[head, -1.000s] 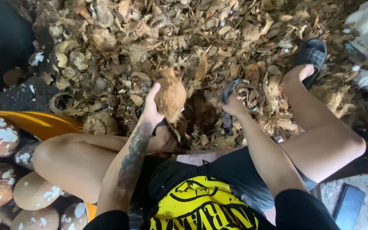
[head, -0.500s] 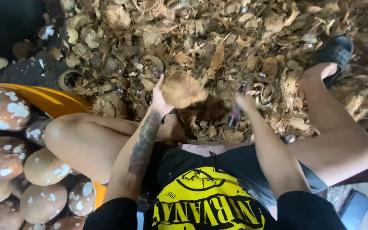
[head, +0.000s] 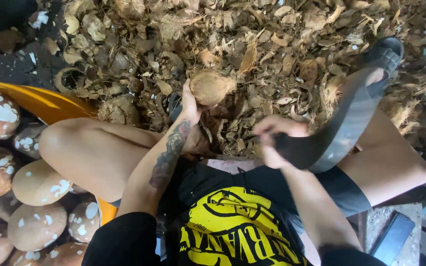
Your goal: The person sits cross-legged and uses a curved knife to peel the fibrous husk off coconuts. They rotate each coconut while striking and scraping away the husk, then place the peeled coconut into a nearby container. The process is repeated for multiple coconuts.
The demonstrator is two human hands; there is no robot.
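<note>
Peeled coconuts (head: 35, 182): a heap of brown round ones with white spots at the far left, just beside the person's left knee.
Orange basin (head: 40, 101): its rim shows behind the heap, near the left leg.
Left hand (head: 191, 103): it is raised in front of the knees, the forearm carries a tattoo. The fingers are curled around the lower side of a coconut and press on it.
Coconut (head: 209, 87): round, pale brown and hairy, held up in the left hand, above the pile of husk.
Husk pile (head: 272, 44): dry brown pieces and fibres cover the ground from the middle to the right, in front of both legs.
Right hand (head: 274, 140): it is closed in a fist around the dark handle of a blade, near the right thigh and a little apart from the coconut.
Blade (head: 346, 123): long, wide and curved, blurred, it points up to the right.
Black sandal (head: 383, 51): on the right foot, at the upper right, resting on the husk.
</note>
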